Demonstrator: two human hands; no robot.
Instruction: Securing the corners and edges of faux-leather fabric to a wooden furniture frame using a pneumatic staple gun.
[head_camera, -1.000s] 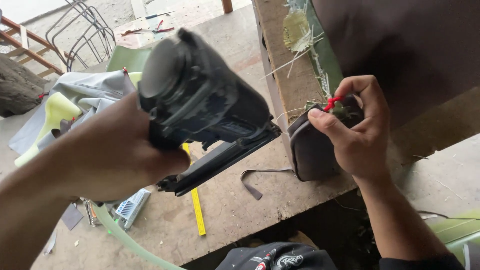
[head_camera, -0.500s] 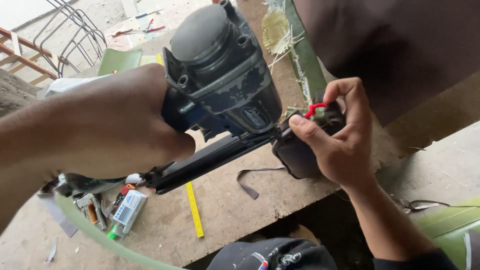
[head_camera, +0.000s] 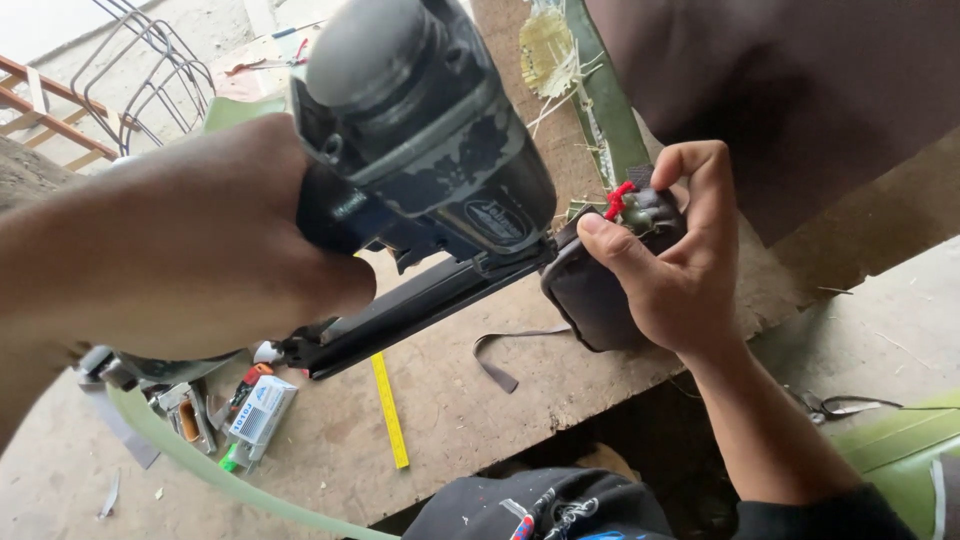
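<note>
Right now our left hand (head_camera: 200, 250) is wrapped tight around the grip of a dark pneumatic staple gun (head_camera: 430, 150), its nose pressed against the folded edge of dark brown fabric (head_camera: 590, 295) at the corner of a wooden frame (head_camera: 520, 120). Our right hand (head_camera: 680, 260) pinches that fold closed, thumb and fingers clamped over the pleat beside a small red-tipped piece (head_camera: 618, 200) whose kind we cannot tell. To do this well, we judge the fold should stay taut and flat, the nose square to the wood, and our fingertips clear of the firing line. Down on the plywood bench (head_camera: 450, 420) a yellow ruler (head_camera: 389, 410) lies under the gun's long magazine. At the left, a small white box with a blue label (head_camera: 258, 412) lies beside a green marker and some orange-handled tools (head_camera: 190, 420).
</note>
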